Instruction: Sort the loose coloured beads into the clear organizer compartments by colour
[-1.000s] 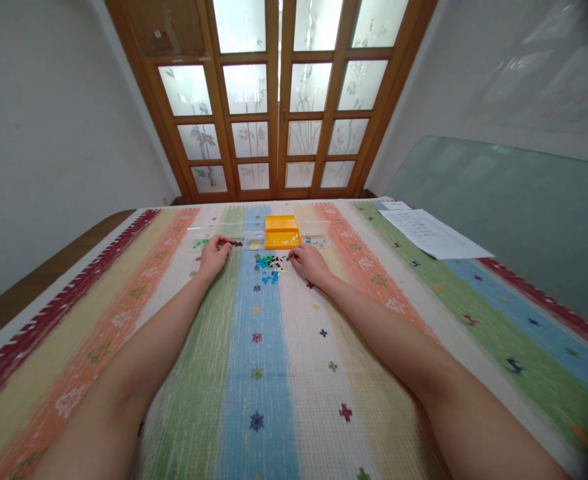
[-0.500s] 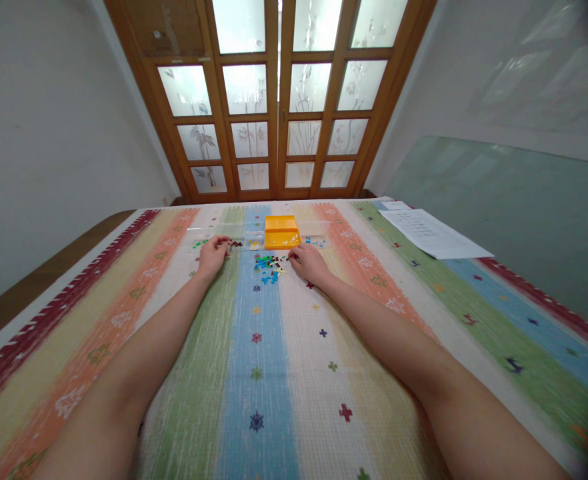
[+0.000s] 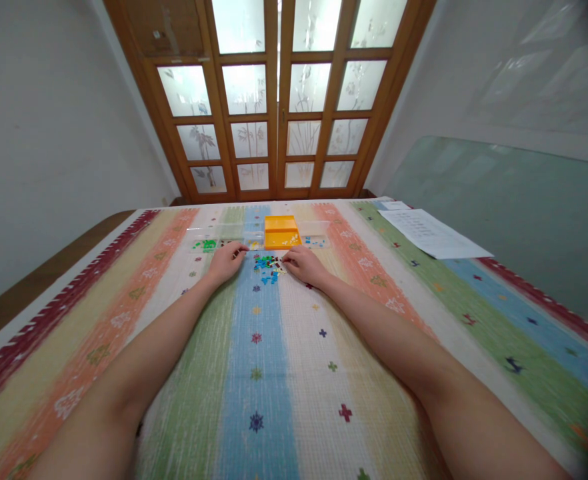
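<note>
A small heap of tiny coloured pieces (image 3: 269,267) lies on the striped cloth (image 3: 254,373) far in front of me. My left hand (image 3: 227,259) rests at the heap's left edge, fingers curled toward it. At the right edge sits my right hand (image 3: 303,263), fingertips pinched at the pieces. Whether either hand holds a piece is too small to see. Behind the heap stands an orange tray (image 3: 281,233), flanked by clear trays; the left clear tray (image 3: 214,241) holds green and dark red pieces, the right clear tray (image 3: 316,236) a few blue ones.
A printed sheet of paper (image 3: 431,233) lies at the far right of the table. A pane of glass (image 3: 514,200) leans against the right wall. Wooden doors with frosted panes (image 3: 274,100) stand behind the table.
My left hand has moved right, from the left clear tray to the heap's left edge. My right hand has shifted slightly left along the heap.
</note>
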Demonstrator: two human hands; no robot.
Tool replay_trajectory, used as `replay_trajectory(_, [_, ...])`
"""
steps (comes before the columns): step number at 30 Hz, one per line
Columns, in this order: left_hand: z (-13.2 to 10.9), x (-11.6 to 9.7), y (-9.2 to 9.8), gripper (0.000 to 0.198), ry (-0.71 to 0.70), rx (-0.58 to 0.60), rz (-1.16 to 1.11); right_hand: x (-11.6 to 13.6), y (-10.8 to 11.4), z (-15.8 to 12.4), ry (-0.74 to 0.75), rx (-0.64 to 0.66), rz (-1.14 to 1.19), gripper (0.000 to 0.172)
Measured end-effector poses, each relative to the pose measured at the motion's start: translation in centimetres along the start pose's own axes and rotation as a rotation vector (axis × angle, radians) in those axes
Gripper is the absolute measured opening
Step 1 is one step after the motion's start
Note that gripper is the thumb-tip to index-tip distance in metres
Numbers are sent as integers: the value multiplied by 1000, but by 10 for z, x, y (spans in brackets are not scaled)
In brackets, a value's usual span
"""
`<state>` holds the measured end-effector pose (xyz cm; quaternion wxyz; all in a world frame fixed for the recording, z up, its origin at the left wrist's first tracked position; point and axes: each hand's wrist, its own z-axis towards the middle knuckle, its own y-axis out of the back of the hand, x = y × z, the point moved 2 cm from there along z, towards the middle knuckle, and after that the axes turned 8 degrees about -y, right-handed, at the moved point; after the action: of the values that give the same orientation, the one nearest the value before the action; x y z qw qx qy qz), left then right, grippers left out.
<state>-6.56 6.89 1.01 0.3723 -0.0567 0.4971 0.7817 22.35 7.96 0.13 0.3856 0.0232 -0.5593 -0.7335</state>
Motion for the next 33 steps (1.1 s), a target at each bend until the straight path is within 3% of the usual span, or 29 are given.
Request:
replay_trajectory(5, [-3, -53, -11, 28, -336, 228, 84, -10, -2, 3, -105, -113, 62, 18])
replay_trajectory(10, [-11, -82, -29, 47, -464, 381, 109, -10, -3, 2, -100, -123, 76, 16])
replay_trajectory(13, [-11, -88, -38, 56, -433, 411, 156, -11, -3, 4, -141, -157, 103, 17])
replay_trajectory(21, [-9, -94, -54, 57, -415, 481, 233, -16, -2, 6, -238, -226, 139, 19])
replay_trajectory(33, [-8, -94, -48, 43, -492, 347, 180, -19, -4, 6, -247, -197, 125, 19])
